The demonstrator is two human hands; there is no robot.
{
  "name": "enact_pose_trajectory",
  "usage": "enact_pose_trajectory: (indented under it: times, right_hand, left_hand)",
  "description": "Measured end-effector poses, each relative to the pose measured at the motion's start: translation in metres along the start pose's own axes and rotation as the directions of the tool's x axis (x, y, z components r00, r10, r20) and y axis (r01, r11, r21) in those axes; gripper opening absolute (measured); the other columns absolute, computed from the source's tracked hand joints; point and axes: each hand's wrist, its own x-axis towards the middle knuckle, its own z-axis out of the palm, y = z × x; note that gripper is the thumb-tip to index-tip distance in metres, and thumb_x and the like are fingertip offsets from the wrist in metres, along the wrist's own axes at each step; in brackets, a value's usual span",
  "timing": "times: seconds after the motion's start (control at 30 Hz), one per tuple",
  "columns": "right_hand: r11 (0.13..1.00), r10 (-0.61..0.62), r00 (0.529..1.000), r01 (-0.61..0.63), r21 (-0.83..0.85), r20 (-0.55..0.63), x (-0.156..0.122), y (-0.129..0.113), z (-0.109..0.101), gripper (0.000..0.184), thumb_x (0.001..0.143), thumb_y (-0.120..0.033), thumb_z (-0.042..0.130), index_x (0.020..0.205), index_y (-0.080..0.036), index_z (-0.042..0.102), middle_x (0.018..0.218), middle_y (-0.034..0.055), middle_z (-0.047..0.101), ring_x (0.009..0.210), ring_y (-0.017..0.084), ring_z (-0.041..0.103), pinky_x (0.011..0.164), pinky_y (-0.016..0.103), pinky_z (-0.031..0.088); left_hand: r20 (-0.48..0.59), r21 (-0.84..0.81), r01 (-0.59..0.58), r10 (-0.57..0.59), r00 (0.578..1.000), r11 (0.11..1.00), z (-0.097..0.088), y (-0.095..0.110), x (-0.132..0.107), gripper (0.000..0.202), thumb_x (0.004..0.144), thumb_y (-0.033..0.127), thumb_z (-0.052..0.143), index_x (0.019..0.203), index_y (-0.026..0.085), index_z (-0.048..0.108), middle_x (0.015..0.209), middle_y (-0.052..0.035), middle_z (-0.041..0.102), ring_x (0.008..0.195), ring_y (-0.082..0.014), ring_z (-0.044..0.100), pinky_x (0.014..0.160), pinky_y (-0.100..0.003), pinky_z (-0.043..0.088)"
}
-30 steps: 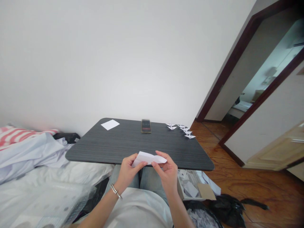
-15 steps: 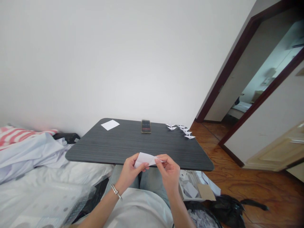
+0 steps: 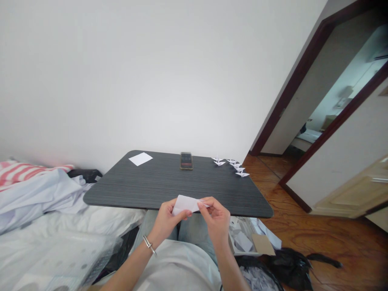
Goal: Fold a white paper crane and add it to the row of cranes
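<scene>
A small folded sheet of white paper (image 3: pixel 186 203) is held between my two hands, just above the near edge of the dark table (image 3: pixel 163 182). My left hand (image 3: pixel 168 218) grips its left end, thumb on the front and fingers behind. At the other end, my right hand (image 3: pixel 214 214) pinches the paper between thumb and fingertips. Several folded white paper cranes (image 3: pixel 238 166) stand at the table's far right corner. A flat white sheet (image 3: pixel 140 159) lies at the far left corner.
A phone (image 3: pixel 186 161) lies at the table's back edge, near the wall. Left of the table are heaped white cloth (image 3: pixel 39 194) and plastic packaging (image 3: pixel 66 258). To the right, an open box of papers (image 3: pixel 244 238) and a black bag (image 3: pixel 289 266) sit low down.
The paper has shifted very slightly in my fingers, and my left thumb has moved a little to the right along it. Everything on the table has stayed in place.
</scene>
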Motion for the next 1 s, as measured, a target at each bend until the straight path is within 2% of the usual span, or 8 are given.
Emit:
enact_pose_trajectory:
  times: [0.17, 0.43, 0.73, 1.0]
  right_hand:
    - [1.0, -0.03, 0.999, 0.031, -0.004, 0.009, 0.0, -0.001, -0.002, 0.006, 0.072, -0.017, 0.059, 0.066, -0.016, 0.059, 0.07, 0.0035, 0.059, 0.066, 0.015, 0.056, 0.055, 0.024, 0.047]
    - [0.985, -0.174, 0.985, 0.174, -0.013, 0.005, 0.0, -0.006, -0.001, 0.008, 0.071, -0.012, 0.059, 0.067, -0.018, 0.062, 0.069, 0.0038, 0.062, 0.067, 0.016, 0.059, 0.051, 0.024, 0.047]
    - [0.971, -0.236, 0.971, 0.237, -0.016, 0.021, 0.0, -0.008, -0.003, 0.009, 0.071, -0.013, 0.059, 0.066, -0.019, 0.064, 0.071, 0.0052, 0.064, 0.069, 0.018, 0.06, 0.053, 0.026, 0.048]
    - [0.966, -0.234, 0.969, 0.241, -0.097, 0.074, 0.0, -0.017, -0.006, 0.011, 0.071, -0.011, 0.059, 0.068, -0.019, 0.065, 0.072, 0.005, 0.065, 0.072, 0.019, 0.06, 0.063, 0.031, 0.049]
  left_hand:
    - [-0.004, -0.025, -0.007, 0.007, 1.0, 1.0, 0.001, 0.001, 0.0, 0.023, 0.063, 0.029, 0.066, 0.075, 0.01, 0.063, 0.065, -0.0022, 0.064, 0.057, -0.0129, 0.055, 0.055, -0.022, 0.044]
    - [-0.048, 0.022, -0.055, 0.056, 0.997, 0.998, -0.002, 0.001, -0.001, 0.016, 0.064, 0.025, 0.066, 0.069, 0.011, 0.064, 0.06, -0.001, 0.064, 0.055, -0.0118, 0.054, 0.054, -0.02, 0.042]
    - [-0.082, 0.049, -0.084, 0.088, 0.993, 0.995, -0.001, 0.003, -0.002, 0.018, 0.064, 0.027, 0.066, 0.067, 0.01, 0.065, 0.06, -0.0027, 0.065, 0.055, -0.0132, 0.056, 0.053, -0.021, 0.043]
    - [-0.102, 0.018, -0.1, 0.102, 0.99, 0.995, 0.001, 0.005, -0.003, 0.016, 0.064, 0.027, 0.066, 0.065, 0.011, 0.065, 0.058, -0.0023, 0.065, 0.054, -0.0126, 0.056, 0.052, -0.02, 0.043]
